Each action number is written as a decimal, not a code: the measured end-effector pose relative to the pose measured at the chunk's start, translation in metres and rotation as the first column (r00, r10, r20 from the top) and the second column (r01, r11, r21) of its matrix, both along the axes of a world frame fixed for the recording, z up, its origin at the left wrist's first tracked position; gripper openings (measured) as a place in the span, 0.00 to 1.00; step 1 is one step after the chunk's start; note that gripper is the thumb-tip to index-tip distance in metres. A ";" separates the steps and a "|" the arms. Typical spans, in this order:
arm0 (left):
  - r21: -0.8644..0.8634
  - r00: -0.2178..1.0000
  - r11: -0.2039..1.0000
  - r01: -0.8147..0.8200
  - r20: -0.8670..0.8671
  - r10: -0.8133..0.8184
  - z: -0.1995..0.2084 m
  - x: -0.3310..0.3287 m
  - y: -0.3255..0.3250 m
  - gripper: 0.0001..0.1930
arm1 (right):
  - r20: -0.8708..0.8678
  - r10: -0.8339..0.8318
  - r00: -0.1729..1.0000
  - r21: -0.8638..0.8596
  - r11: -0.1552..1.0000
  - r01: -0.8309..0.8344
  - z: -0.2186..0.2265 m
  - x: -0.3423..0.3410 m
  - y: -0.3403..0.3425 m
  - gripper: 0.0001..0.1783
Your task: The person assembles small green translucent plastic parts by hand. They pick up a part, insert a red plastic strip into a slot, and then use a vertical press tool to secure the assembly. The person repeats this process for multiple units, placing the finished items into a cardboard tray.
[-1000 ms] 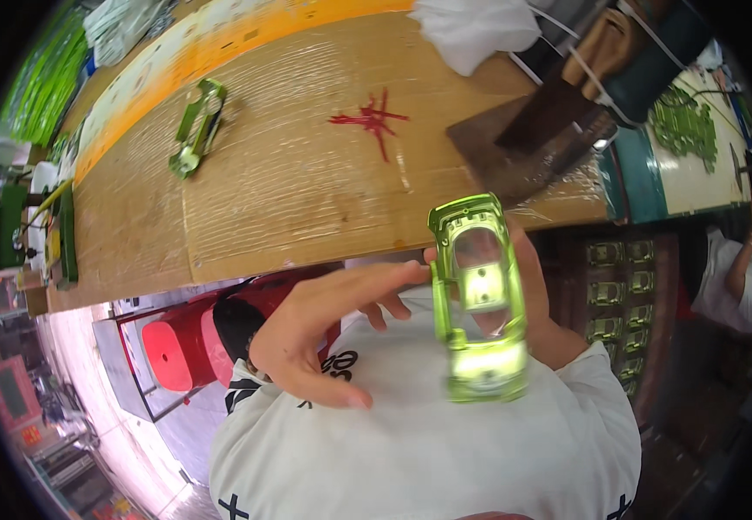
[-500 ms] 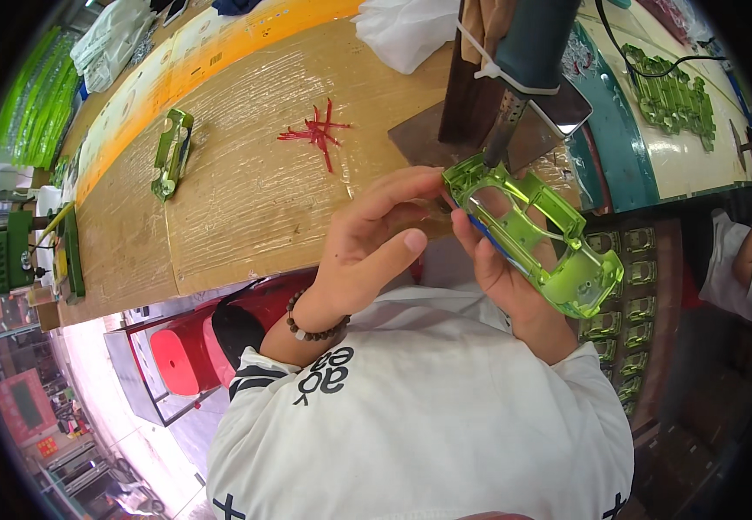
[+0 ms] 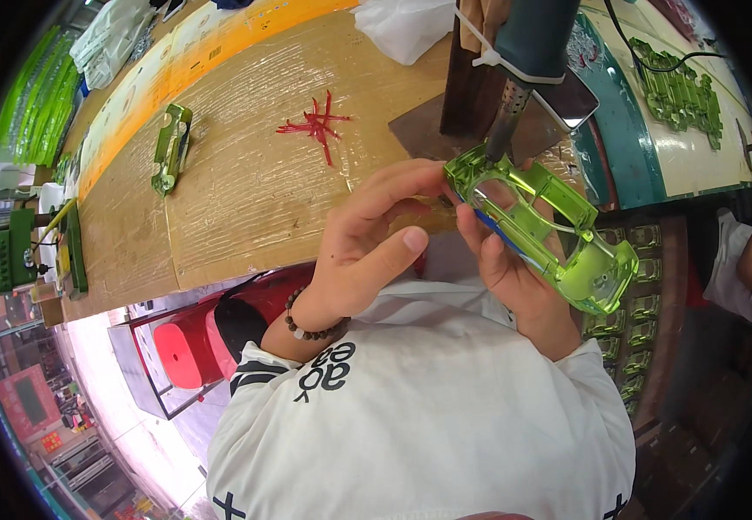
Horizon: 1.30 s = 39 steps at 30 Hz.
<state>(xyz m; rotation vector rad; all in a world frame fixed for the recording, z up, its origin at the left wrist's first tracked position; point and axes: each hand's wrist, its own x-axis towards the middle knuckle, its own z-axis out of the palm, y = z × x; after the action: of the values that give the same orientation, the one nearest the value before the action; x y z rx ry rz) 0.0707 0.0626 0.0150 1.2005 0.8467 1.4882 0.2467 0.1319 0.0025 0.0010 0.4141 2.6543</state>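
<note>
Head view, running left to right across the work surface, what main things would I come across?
Dark green machine → loose green frame → crossed red strips → held green frame → cluster of green parts.

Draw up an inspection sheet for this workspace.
Surface: brown bench top, shiny and creased.
Job's things: green shell, held; metal nozzle at its upper end, contact unclear.
Clutter: red strips, loose green frame, crumpled white plastic.
Hands: right hand holds the shell; left hand has its thumb spread, index fingertip at the shell's end.
Cables: black cable by clustered green parts.
Surroundings: red stool at left; co-worker's arm far right.
</note>
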 end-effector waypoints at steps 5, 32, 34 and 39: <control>0.006 1.000 1.000 0.006 -0.028 -0.006 0.002 -0.001 -0.001 0.21 | 0.041 -0.014 0.999 0.001 1.000 0.013 0.003 0.000 -0.003 0.24; -0.120 0.999 0.992 0.030 -0.014 -0.032 -0.002 0.007 0.012 0.21 | 0.137 -0.100 0.986 0.053 0.994 0.093 -0.002 -0.002 0.008 0.24; -0.106 0.998 0.993 0.056 -0.003 -0.057 -0.002 0.010 0.014 0.21 | 0.243 -0.157 0.957 0.071 0.987 0.144 0.000 -0.004 0.004 0.26; -0.138 0.996 0.987 0.076 0.050 -0.070 0.003 0.017 0.018 0.22 | -0.222 -0.076 0.972 0.319 0.936 0.146 -0.033 0.004 0.014 0.23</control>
<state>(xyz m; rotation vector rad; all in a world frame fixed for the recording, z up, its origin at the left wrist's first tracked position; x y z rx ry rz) 0.0877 0.0803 0.0182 1.0791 0.8536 1.3684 0.2504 0.1457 -0.0304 0.3970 0.0204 2.5854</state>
